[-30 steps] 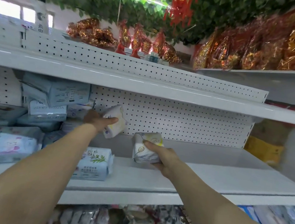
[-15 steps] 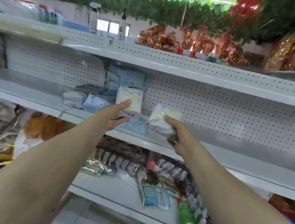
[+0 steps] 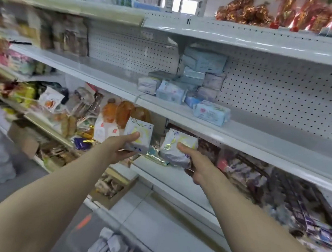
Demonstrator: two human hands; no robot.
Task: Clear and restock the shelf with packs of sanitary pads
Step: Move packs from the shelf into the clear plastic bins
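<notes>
White shelf (image 3: 274, 139), pad packs (image 3: 171, 90) clustered against pegboard (image 3: 290, 95).

left hand (image 3: 122, 148): left pack (image 3: 139, 128) | right hand (image 3: 195, 167): right pack (image 3: 172, 142), just right | stacked packs (image 3: 171, 89) on shelf (image 3: 264, 139) above — probably against pegboard (image 3: 289, 99)

We get bright, even shop light, with a blown-out window (image 3: 184, 5) glowing at the top. Motion blur smears the left shelves (image 3: 64, 62) and the goods (image 3: 306, 216) at lower right; the packs (image 3: 171, 89) mid-frame are sharpest. The wide lens bows the shelf edges. Shadows are soft.
</notes>
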